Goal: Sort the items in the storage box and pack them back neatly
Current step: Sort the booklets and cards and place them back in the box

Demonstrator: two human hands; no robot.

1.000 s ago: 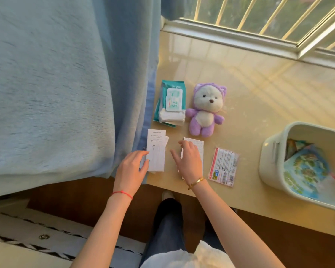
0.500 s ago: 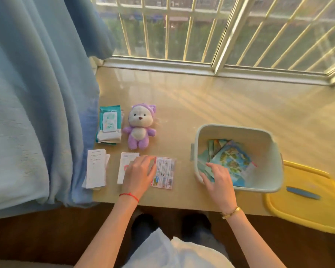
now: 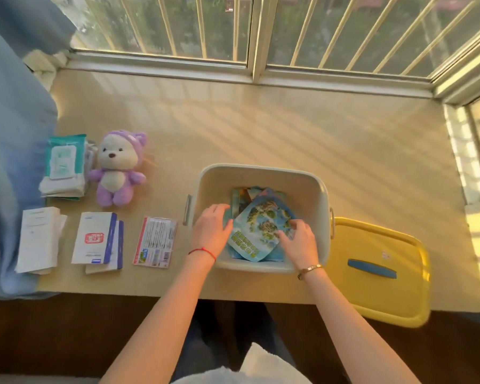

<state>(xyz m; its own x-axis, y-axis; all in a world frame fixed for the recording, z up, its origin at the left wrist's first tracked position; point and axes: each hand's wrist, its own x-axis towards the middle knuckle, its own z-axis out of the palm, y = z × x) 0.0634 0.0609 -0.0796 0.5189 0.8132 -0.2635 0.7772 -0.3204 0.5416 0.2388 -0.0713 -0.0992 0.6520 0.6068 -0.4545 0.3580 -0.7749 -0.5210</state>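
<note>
1. We stood at a beige window-ledge counter (image 3: 261,128) in warm low sunlight, with a barred window (image 3: 233,26) at the far edge and a blue curtain (image 3: 9,134) hanging down the left side.

2. Nearest us, both our hands were inside the cream storage box (image 3: 261,169). Our left hand (image 3: 211,231) lay with relaxed fingers against the left edge of a blue world-map pouch (image 3: 261,228). Our right hand (image 3: 298,239) curled its fingertips onto the pouch's right edge, though we could not tell whether it truly pinched it.

3. The pouch lay tilted on top of a few other flat packets (image 3: 241,195) at the bottom of the box.

4. Just right of the box, the yellow lid (image 3: 377,289) lay flat on the counter, handle up.

5. Left of the box lay a near row: a printed sachet (image 3: 155,241), a stack of white-and-blue booklets (image 3: 97,239) and a pile of white paper slips (image 3: 39,241).

6. Beyond that row sat a purple plush bear (image 3: 119,169) and a teal pack of wet wipes (image 3: 63,164).

7. We judged the emptying step nearly finished; the next move called for gripping the pouch at both edges, lifting it clear of the walls, and laying it with the groups outside.
</note>
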